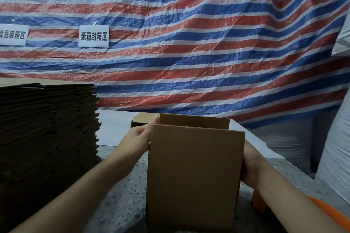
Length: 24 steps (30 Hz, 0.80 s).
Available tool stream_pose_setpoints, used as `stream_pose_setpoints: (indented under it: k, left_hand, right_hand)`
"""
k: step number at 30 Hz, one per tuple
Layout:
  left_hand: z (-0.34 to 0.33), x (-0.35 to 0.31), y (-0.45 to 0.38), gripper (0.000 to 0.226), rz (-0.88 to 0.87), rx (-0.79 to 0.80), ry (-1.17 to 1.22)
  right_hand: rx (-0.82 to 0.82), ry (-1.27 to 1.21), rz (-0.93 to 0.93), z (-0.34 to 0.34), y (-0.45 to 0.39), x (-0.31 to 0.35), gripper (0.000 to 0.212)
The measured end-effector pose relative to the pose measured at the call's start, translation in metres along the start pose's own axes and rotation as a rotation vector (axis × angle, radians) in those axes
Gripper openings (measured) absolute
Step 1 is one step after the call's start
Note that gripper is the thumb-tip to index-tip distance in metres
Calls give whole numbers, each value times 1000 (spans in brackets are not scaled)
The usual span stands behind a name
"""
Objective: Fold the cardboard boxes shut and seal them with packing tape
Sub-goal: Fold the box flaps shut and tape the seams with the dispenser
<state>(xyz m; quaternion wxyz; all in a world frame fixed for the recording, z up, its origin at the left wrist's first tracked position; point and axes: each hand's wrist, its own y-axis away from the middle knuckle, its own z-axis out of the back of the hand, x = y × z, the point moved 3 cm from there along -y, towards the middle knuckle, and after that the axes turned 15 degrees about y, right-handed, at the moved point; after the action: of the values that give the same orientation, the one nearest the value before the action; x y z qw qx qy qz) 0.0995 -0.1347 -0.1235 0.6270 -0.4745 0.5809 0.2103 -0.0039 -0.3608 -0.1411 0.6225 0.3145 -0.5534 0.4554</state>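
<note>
On the speckled desk (121, 191) stood one cardboard box (195, 172), its top flaps up and untaped. Left hand (139, 141) gripped its upper left edge; right hand (251, 168) lay against its right side, fingers hidden. Folding had barely begun; no tape showed, and a stack of flat boxes (47, 138) waited.

Both bare forearms reach forward. The left hand (139, 139) grips a box edge with curled fingers. The right hand (251, 164) sits mostly hidden behind it.

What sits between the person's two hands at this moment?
In the head view, the upright cardboard box, flaps raised, stands between the left hand and the right hand.
</note>
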Motion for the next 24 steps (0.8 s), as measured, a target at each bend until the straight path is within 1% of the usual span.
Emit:
stream_pose_setpoints:
  k: [1, 4, 5, 6, 8, 9, 11, 13, 14, 16, 18, 21, 22, 24]
  left_hand:
    - [4, 1, -1, 63, 33, 63, 14]
    - [13, 2, -3, 109, 77, 370, -17]
    - [15, 2, -2, 113, 74, 423, -23]
    - [16, 2, -2, 110, 60, 424, -33]
    - [14, 2, -3, 89, -4, 324, -81]
    - [11, 3, -4, 75, -44, 268, -104]
    - [7, 7, -6, 45, -85, 177, -96]
    - [4, 10, -5, 26, -61, 135, 14]
    - [3, 12, -5, 26, -38, 123, 80]
    - [4, 15, -5, 40, 0, 89, 159]
    - [4, 16, -6, 56, 3, 62, 173]
    - [3, 17, -7, 85, -4, 60, 174]
    - [3, 18, -7, 90, 1, 69, 182]
    - [1, 20, -7, 89, 15, 87, 203]
  right_hand:
    - [2, 3, 5, 0, 0, 0, 56]
    - [13, 15, 18, 1, -1, -2, 57]
    - [21, 19, 20, 1, -2, -2, 58]
    - [29, 26, 21, 1, -2, -2, 59]
    - [38, 37, 13, 1, -3, -2, 59]
    - [44, 29, 6, 1, -2, -2, 56]
    - [62, -13, -9, 1, -1, -2, 40]
    - [69, -6, -22, 2, -2, -5, 32]
    - [77, -11, -23, 3, -2, -6, 35]
    - [115, -58, -15, 4, -1, -8, 51]
    - [161, -69, 29, 6, 1, -8, 65]
    - [233, -2, 58, 10, 5, -7, 67]
    - [247, 15, 48, 12, 5, -8, 71]
    - [275, 24, 57, 15, 3, -8, 73]
